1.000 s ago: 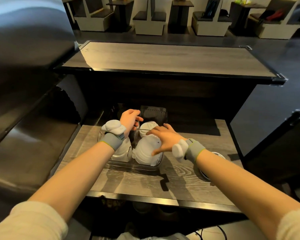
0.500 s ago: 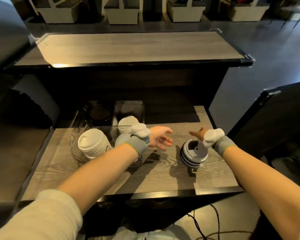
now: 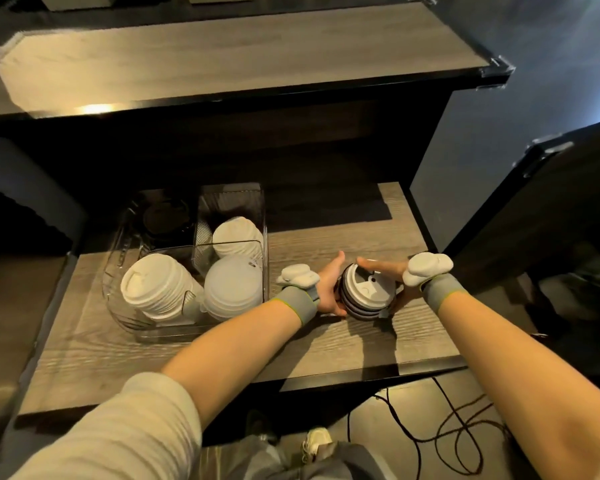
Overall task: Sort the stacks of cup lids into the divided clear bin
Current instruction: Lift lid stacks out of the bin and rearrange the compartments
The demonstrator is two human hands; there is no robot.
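A short stack of dark cup lids (image 3: 366,297) with a grey top stands on the wooden shelf, right of the divided clear bin (image 3: 266,237). My left hand (image 3: 329,287) grips the stack's left side and my right hand (image 3: 383,271) grips its far and right side. In the bin's front left compartment leans a white lid stack (image 3: 153,289), and translucent lids (image 3: 234,285) fill the front right. More white lids (image 3: 237,239) sit behind those. Dark lids (image 3: 166,216) lie in the back left compartment.
The wooden shelf (image 3: 222,351) runs under a higher wooden counter (image 3: 222,50), which overhangs its back. A dark cabinet (image 3: 551,209) stands close on the right. Black cables (image 3: 458,431) trail on the floor below the shelf's front edge.
Both hands left the bin and moved right to the dark lid stack; now they close round it from both sides. The view has tilted further down.
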